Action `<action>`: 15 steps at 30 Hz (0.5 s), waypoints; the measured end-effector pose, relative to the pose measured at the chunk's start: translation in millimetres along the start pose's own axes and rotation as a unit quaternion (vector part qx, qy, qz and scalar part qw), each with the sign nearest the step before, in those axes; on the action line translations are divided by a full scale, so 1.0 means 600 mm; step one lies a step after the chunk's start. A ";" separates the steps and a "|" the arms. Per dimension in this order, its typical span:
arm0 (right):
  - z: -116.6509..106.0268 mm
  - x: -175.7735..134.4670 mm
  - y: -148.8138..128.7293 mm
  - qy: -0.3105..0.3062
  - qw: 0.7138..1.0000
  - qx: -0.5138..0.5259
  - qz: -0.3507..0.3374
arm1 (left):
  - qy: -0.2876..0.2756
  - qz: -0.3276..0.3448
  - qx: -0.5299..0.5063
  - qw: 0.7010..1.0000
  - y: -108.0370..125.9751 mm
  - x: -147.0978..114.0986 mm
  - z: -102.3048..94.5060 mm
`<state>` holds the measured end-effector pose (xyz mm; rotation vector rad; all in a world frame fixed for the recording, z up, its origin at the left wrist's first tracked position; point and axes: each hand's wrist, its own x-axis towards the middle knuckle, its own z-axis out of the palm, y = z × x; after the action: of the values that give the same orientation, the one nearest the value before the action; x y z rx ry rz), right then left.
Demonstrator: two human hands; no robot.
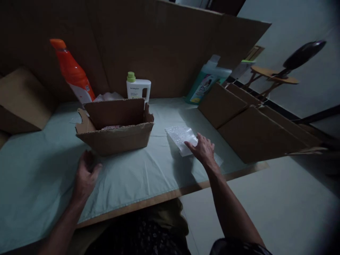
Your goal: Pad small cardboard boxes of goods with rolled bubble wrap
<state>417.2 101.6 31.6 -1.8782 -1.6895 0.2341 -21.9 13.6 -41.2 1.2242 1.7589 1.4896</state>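
Observation:
A brown cardboard box [124, 140] with an open top and cut-out edges sits on the pale green cloth; part of something inside shows above its front wall. My left hand [86, 173] is just in front of the box's left corner, fingers curved and apart, holding nothing. To the right of the box lies a sheet of bubble wrap [180, 136]. Over its right part is my right hand [203, 148], thumb and fingers spread. Whether it touches the wrap I cannot tell.
Behind the box stand an orange bottle [75, 76] and a white bottle [138, 88] with a green cap. A teal bottle [203, 83] leans at the back right. Cardboard panels [260, 132] border the right side, and another cardboard box [26, 99] is at left.

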 end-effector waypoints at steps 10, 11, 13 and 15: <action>0.053 -0.204 -0.130 -0.102 0.940 0.064 -0.319 | -0.184 -0.156 -0.114 0.964 0.094 -0.214 0.048; 0.061 -0.229 -0.140 -0.118 0.919 0.063 -0.370 | -0.203 -0.172 -0.147 0.953 0.103 -0.220 0.057; 0.065 -0.270 -0.151 -0.159 0.882 0.082 -0.437 | -0.223 -0.216 -0.185 0.933 0.118 -0.218 0.070; 0.058 -0.293 -0.153 -0.198 0.861 0.124 -0.451 | -0.235 -0.253 -0.184 0.920 0.127 -0.203 0.078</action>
<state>291.1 -53.9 7.9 -0.7254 -2.4806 0.4339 95.1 -72.1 0.6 0.7667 1.2660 1.0450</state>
